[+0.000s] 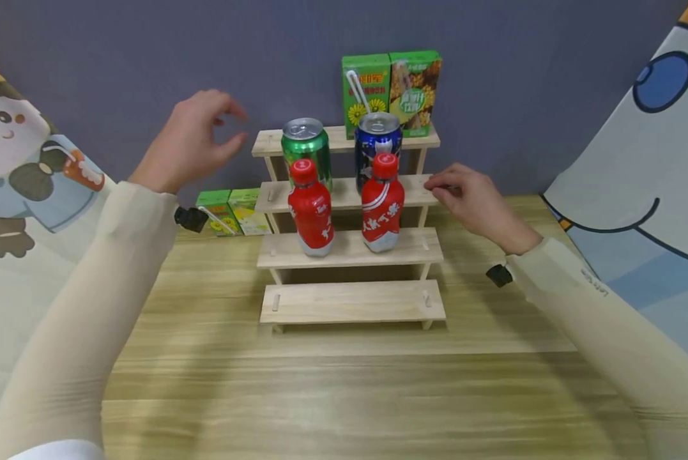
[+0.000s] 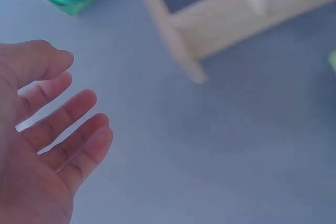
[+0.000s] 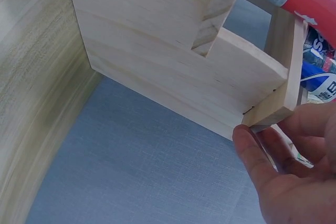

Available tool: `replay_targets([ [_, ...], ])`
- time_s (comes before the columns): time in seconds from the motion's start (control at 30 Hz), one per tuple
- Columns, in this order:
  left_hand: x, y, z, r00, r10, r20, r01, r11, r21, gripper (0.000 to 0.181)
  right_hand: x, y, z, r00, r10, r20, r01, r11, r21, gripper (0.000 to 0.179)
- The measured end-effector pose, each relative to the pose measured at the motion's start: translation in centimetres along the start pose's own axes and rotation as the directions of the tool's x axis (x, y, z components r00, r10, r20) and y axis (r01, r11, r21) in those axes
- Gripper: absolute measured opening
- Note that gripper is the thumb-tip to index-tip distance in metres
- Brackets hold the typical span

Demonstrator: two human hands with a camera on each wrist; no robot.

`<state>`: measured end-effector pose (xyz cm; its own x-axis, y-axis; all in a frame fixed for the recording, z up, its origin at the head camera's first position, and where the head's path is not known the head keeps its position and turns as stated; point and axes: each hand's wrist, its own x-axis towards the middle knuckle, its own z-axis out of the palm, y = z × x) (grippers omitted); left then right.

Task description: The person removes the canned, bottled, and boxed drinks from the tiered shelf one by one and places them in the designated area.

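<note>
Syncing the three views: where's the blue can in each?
Head: blue can just right of upper centre, behind the right red bottle.
Left wrist: not in it.
Right wrist: right edge, cut off, below a red bottle.
Shared landmark: wooden rack: central in head, top right in left wrist, upper middle in right wrist.

Stepped stand (image 1: 352, 302) stood near worktop's (image 1: 344, 402) back edge. Two bottles (image 1: 313, 220) on second tier (image 1: 409, 241) from front; two cans (image 1: 312, 152) behind, third tier (image 1: 345, 199); cartons (image 1: 418, 96) at top tier's (image 1: 336, 136) right end; worktop cartons (image 1: 220, 206) left of stand.
</note>
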<state>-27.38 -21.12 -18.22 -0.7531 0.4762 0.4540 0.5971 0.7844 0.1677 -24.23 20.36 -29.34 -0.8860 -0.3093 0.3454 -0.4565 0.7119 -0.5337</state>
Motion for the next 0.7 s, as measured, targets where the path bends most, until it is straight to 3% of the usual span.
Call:
replay_targets([
  [0.3,3.9,5.0,-2.5,1.000,0.017,-0.012,-0.017,0.999,0.048,0.030,0.0,0.1,0.0,1.000,-0.004,0.006,0.004,1.000,0.006,0.021],
  [0.47,6.4,7.7,-3.1,0.999,0.035,-0.008,-0.034,0.997,0.073,0.034,-0.2,0.1,0.0,1.000,0.002,0.012,-0.002,1.000,0.019,0.021],
  [0.6,8.3,9.2,-3.1,0.999,0.024,0.049,-0.028,0.996,0.087,0.036,-0.2,0.0,-0.1,1.000,0.000,0.016,-0.001,1.000,0.019,0.021],
  [0.7,9.8,10.2,-2.7,0.990,0.015,0.143,-0.030,0.994,0.106,0.039,-0.2,0.0,-0.2,1.000,0.001,0.014,-0.001,1.000,0.019,0.020],
])
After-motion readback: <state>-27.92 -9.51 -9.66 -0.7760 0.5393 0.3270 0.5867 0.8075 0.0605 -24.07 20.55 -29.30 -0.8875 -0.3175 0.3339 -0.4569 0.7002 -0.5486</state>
